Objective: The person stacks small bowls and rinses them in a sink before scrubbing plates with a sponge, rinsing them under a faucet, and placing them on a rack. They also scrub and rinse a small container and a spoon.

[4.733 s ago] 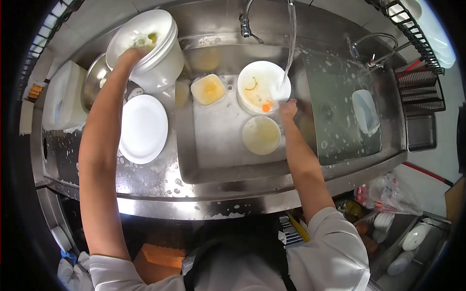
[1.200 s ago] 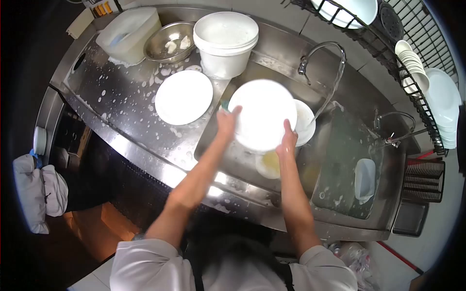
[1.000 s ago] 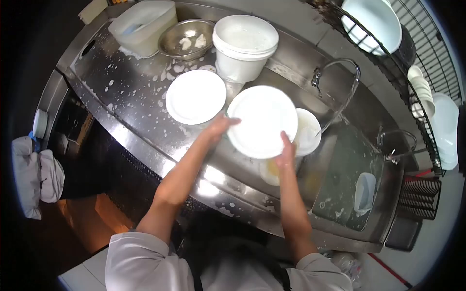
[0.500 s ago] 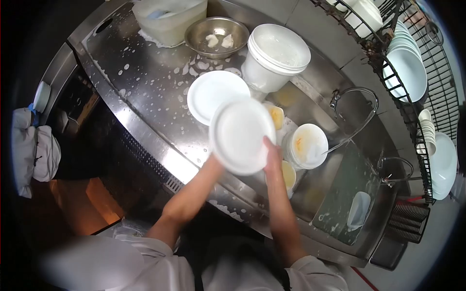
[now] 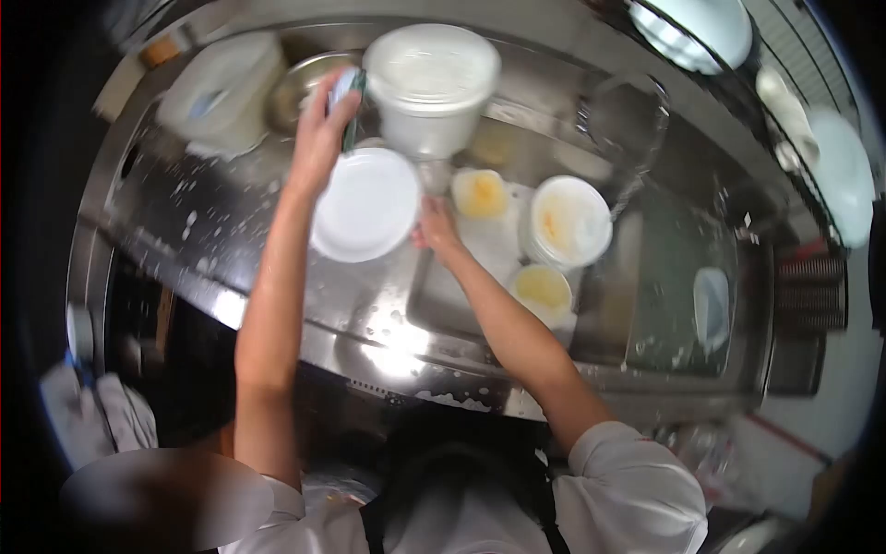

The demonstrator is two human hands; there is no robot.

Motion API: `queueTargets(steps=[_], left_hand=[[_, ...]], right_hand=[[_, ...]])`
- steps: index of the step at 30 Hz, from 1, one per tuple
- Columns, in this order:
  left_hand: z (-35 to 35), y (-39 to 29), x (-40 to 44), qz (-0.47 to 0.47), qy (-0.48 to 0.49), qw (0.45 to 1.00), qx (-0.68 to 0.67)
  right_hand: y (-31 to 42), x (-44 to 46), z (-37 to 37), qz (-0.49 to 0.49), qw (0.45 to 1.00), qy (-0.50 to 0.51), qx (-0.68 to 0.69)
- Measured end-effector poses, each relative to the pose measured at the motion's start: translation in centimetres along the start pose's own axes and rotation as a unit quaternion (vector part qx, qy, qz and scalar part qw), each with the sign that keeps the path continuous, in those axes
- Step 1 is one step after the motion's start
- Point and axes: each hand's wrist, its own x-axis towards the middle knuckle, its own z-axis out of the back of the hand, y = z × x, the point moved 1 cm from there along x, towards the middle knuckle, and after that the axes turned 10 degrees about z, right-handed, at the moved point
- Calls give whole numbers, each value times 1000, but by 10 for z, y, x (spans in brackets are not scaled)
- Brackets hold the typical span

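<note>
My left hand (image 5: 321,129) is closed round a green sponge (image 5: 351,106), raised near the steel bowl (image 5: 293,92) and the white bucket (image 5: 429,120). A white plate (image 5: 366,205) lies on the steel counter just below it. At that plate's right edge is my right hand (image 5: 434,226), its fingers partly bent and blurred; whether they touch the rim is unclear. In the sink to the right stand a small container with yellow residue (image 5: 480,194), a round white tub with orange residue (image 5: 568,226) and a bowl of yellowish liquid (image 5: 542,291).
Water runs from a curved faucet (image 5: 646,120) beside the tub. A second basin (image 5: 674,277) of greenish water holds a pale container (image 5: 711,309). Dish racks hang at the upper right. A large translucent box (image 5: 226,97) stands at the back left.
The plate held in both hands now lies on the counter with the other plate no longer visible separately. My left hand moved up with the sponge; my right hand moved left and let go.
</note>
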Motion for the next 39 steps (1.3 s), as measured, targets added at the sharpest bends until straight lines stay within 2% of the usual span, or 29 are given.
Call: queueTargets(steps=[1,2,3,5,6,7,8,9,10,13,15,16,19,22,23,25,27,28,31,34,37,39], left_hand=[[-22,-1,28,-99,-7,990,101],[-46,-14,44,-159,-18,964,213],[-66,-6,69,-250,-9,933,257],[-94,35,127,-261,33,861,436],[-105,53,154,-144,152,811,547],[-113,68,171,-22,263,724,638],[-117,75,178,46,330,673,660],[-123,76,180,114,393,612,676],[-129,72,179,124,415,622,652],[-135,49,163,154,469,648,580],[-134,43,159,178,499,664,528],[-127,64,171,211,499,718,436],[-114,45,178,110,292,862,399],[-117,-8,148,6,97,975,199],[-118,-23,130,18,87,990,107],[-122,-51,82,37,65,994,-76],[-141,-59,28,22,73,994,-81],[-147,-55,5,58,88,993,-59],[-169,-24,-52,124,89,988,25],[-183,5,-100,201,122,971,38],[-184,24,-141,273,136,952,16],[-182,38,-164,277,118,953,23]], right_hand=[[5,-3,15,38,999,-17,34],[-8,2,40,51,996,-61,35],[-27,9,69,65,992,-101,36],[-84,13,157,36,964,-231,129],[-150,28,220,77,941,-328,39],[-214,43,281,97,898,-425,-60],[-163,5,301,-49,831,-519,-193],[-171,4,325,-80,828,-501,-240],[-180,10,343,-110,823,-478,-286],[-171,15,358,-200,856,-464,-110],[-179,26,363,-203,850,-472,-116],[-186,28,365,-206,847,-475,-120],[-191,26,367,-110,832,-484,-246],[-185,21,366,-169,879,-442,-56],[-173,17,363,-168,885,-433,-39],[-140,5,352,-167,895,-414,0],[-146,12,351,-110,852,-491,-144],[-150,13,348,-82,821,-523,-213],[-149,14,356,-114,838,-450,-288],[-122,0,350,-131,836,-453,-280],[-152,14,373,-168,914,-345,-134],[-157,16,374,-149,917,-344,-140]])
